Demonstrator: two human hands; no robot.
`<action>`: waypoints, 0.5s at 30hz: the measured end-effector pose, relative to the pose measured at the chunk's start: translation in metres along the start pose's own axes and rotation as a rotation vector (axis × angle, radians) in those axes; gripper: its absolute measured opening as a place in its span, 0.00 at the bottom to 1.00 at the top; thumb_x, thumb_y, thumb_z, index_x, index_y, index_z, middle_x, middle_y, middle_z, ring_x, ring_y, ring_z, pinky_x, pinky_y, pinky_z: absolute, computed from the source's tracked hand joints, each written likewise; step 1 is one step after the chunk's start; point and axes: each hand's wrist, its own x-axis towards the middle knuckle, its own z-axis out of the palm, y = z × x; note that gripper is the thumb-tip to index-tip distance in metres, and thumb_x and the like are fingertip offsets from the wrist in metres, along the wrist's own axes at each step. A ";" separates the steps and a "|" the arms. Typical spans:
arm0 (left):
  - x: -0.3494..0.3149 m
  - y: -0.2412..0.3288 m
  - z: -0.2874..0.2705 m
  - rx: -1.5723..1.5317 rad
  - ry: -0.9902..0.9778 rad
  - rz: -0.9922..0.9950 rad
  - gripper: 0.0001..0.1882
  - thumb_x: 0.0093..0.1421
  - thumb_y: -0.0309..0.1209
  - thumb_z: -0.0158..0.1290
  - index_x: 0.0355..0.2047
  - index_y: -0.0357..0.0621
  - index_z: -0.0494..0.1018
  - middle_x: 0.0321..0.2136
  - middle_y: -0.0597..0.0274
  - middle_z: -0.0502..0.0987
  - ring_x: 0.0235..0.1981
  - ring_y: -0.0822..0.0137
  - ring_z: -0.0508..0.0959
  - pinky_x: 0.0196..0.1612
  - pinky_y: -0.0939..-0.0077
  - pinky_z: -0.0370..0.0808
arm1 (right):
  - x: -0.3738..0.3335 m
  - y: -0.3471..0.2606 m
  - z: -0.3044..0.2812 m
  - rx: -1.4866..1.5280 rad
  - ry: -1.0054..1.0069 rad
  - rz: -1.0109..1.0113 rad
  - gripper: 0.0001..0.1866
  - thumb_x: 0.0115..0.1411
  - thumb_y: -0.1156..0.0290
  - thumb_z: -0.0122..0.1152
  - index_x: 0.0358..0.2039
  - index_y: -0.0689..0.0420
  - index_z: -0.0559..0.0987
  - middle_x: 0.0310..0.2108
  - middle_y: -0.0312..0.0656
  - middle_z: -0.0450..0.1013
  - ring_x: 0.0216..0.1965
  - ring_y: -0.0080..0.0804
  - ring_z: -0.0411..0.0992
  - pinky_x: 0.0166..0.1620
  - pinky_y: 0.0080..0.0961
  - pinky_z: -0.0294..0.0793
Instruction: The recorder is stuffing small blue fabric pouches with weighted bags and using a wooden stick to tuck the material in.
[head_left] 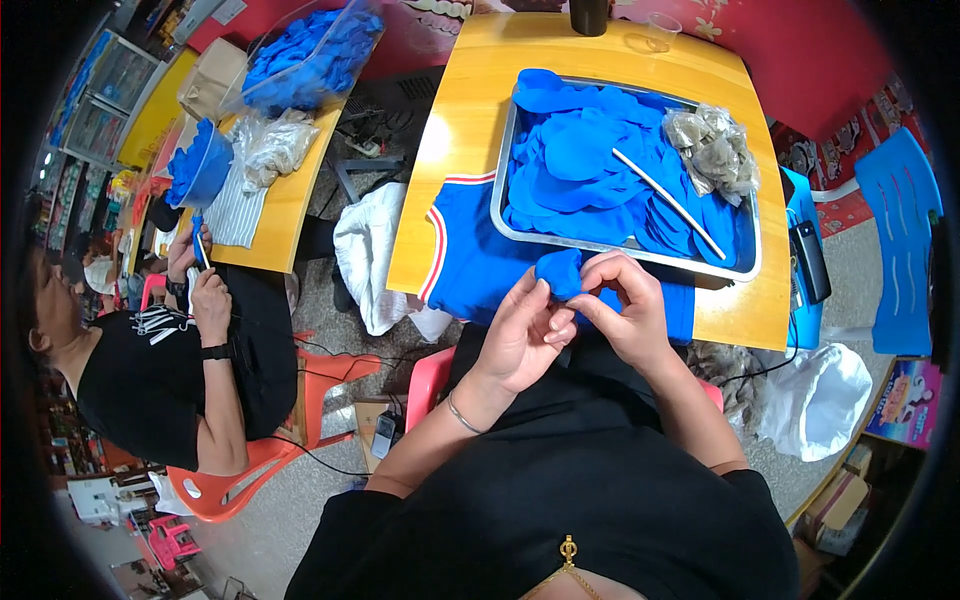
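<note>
Both my hands are raised together in front of the table's near edge. A small gathered piece of blue fabric (pixel 560 272) sits between my left hand (pixel 522 335) and my right hand (pixel 632 305). My left fingers pinch it from the left and below; the right thumb and fingertips close on its right side. Just beyond them stands a metal tray (pixel 600 242) heaped with flat, rounded blue fabric pieces (pixel 578 150). Across the heap lies a white stick (pixel 668 203). A clear plastic bag (pixel 712 152) of greyish-brown stuff rests on the tray's right part.
A blue garment with red-white trim (pixel 465 250) lies under the tray on the yellow table (pixel 480 50). A dark cup (pixel 589 16) and clear cup (pixel 660 32) stand at the far edge. To the left, a seated person (pixel 150 370) works beside another table. A blue chair (pixel 895 235) is at right.
</note>
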 end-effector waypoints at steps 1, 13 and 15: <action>0.000 0.000 0.001 -0.001 -0.001 -0.001 0.11 0.63 0.34 0.45 0.44 0.47 0.65 0.34 0.67 0.71 0.25 0.79 0.66 0.25 0.87 0.62 | -0.001 -0.001 -0.001 -0.045 -0.004 0.007 0.10 0.44 0.78 0.66 0.26 0.61 0.73 0.30 0.39 0.71 0.29 0.25 0.70 0.31 0.19 0.69; 0.003 0.004 -0.004 0.099 0.125 -0.008 0.04 0.61 0.31 0.49 0.37 0.49 0.69 0.25 0.73 0.70 0.19 0.84 0.63 0.21 0.90 0.60 | 0.003 -0.006 -0.003 -0.368 -0.092 -0.178 0.08 0.43 0.80 0.62 0.23 0.62 0.70 0.25 0.43 0.70 0.27 0.37 0.70 0.31 0.26 0.69; 0.003 0.005 -0.008 -0.048 0.057 -0.034 0.05 0.62 0.31 0.47 0.37 0.47 0.66 0.25 0.72 0.68 0.17 0.83 0.60 0.19 0.91 0.57 | 0.004 -0.003 -0.003 -0.405 -0.112 -0.224 0.08 0.43 0.80 0.62 0.23 0.61 0.70 0.25 0.44 0.70 0.28 0.39 0.70 0.31 0.27 0.69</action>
